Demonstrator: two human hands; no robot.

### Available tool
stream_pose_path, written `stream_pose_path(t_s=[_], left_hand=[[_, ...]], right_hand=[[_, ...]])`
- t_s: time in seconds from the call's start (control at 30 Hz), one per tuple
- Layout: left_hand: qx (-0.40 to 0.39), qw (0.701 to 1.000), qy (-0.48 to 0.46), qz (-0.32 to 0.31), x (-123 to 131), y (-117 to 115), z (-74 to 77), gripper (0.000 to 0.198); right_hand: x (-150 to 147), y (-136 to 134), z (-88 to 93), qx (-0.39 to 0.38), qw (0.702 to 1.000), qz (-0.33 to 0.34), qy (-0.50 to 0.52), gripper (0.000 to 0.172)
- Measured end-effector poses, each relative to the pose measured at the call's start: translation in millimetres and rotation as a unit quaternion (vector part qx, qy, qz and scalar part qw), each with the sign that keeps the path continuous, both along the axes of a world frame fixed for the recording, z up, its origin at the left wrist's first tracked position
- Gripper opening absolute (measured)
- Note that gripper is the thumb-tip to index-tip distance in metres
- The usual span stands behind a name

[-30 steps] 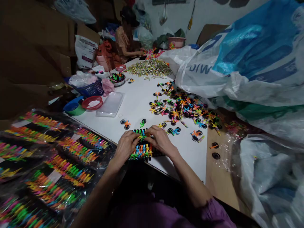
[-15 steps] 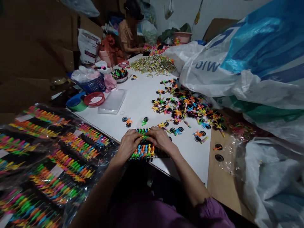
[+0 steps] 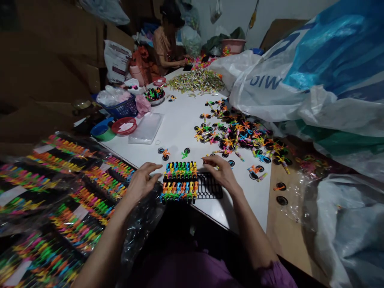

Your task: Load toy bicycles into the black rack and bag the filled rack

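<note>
A black plastic grid rack (image 3: 211,186) lies at the table's near edge. Packed rows of small colourful toy bicycles (image 3: 180,186) cover its left part, while bare grid shows at the right. My left hand (image 3: 144,182) is just left of these rows, thumb and fingers apart, holding nothing. Beyond the rack's right end, my right hand (image 3: 221,170) has its fingers curled down on a toy bicycle (image 3: 205,157), mostly hidden under them. Past the rack, an orange and blue toy bicycle (image 3: 165,153) and a green toy piece with one wheel (image 3: 185,153) lie loose.
A heap of toy bicycles (image 3: 237,130) spreads across the right side. Bagged rows of toys (image 3: 90,200) lie at the left. Clear plastic sleeves (image 3: 146,128), a red basket (image 3: 123,125) and a blue basket (image 3: 120,108) stand beyond. Large plastic sacks (image 3: 264,88) crowd the right; another person (image 3: 166,44) sits opposite.
My hands have parted from the packed rows. The left has drawn back leftwards and opened; the right has moved right onto a loose toy bicycle. The rack's bare grid now shows.
</note>
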State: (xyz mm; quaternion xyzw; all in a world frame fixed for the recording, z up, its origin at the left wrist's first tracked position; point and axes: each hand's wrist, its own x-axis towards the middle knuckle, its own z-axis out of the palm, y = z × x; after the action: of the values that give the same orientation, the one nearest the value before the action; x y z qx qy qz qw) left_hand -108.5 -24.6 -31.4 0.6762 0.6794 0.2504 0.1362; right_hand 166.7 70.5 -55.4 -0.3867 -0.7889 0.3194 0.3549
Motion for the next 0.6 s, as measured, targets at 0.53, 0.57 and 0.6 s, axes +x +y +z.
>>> stream_pose_path(t_s=[0.53,0.57,0.6], left_hand=[[0.029,0.998,0.047,-0.013,20.6,2.5,-17.1,0.032],[0.030,0.998,0.051,-0.015,21.4,2.7,-17.3,0.032],[0.029,0.998,0.056,-0.018,21.8,2.9,-17.2,0.032]], right_hand=[[7.8,12.5,-38.0,-0.029,0.890,-0.198,-0.409,0.019],[8.9,12.5,-37.7,-0.027,0.890,-0.197,-0.409,0.020],[10.7,11.5,-36.9,-0.027,0.891,-0.198,-0.408,0.021]])
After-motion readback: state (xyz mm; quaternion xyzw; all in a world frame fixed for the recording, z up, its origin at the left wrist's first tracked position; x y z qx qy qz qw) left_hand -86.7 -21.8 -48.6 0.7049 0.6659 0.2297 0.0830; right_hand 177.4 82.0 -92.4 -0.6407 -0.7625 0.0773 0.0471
